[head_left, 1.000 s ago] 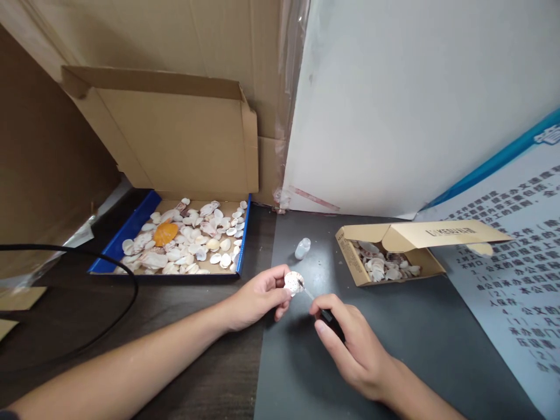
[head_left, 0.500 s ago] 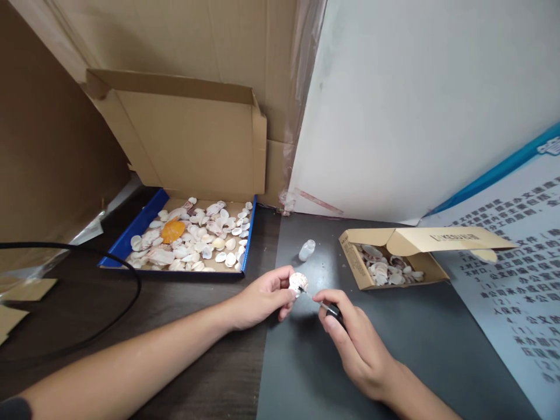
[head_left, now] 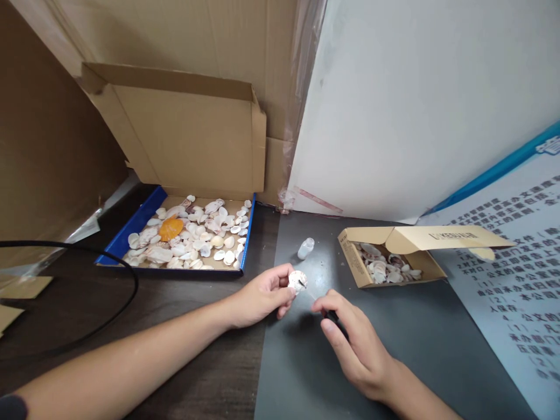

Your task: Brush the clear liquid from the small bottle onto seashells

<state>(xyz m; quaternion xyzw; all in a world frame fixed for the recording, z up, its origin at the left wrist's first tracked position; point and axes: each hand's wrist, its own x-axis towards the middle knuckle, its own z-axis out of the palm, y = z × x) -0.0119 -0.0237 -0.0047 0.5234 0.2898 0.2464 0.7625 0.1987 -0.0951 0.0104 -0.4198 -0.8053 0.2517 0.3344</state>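
Observation:
My left hand [head_left: 261,294] pinches a small pale, speckled shell [head_left: 298,280] between thumb and fingers, just above the grey mat [head_left: 394,350]. My right hand [head_left: 350,341] grips a thin brush [head_left: 319,304] by its black cap, with the tip touching the shell's face. A small clear bottle [head_left: 305,248] stands uncapped on the mat just behind the shell.
A large open cardboard box [head_left: 135,224] with blue sides holds several pale shells and an orange one at the left. A small open carton [head_left: 350,256] with shells sits at the right. A black cable [head_left: 109,318] loops over the dark table. A printed sheet [head_left: 520,280] lies far right.
The view shifted slightly. The brush tip has stayed on the shell, and my right hand has moved a little along it. My left hand keeps its hold.

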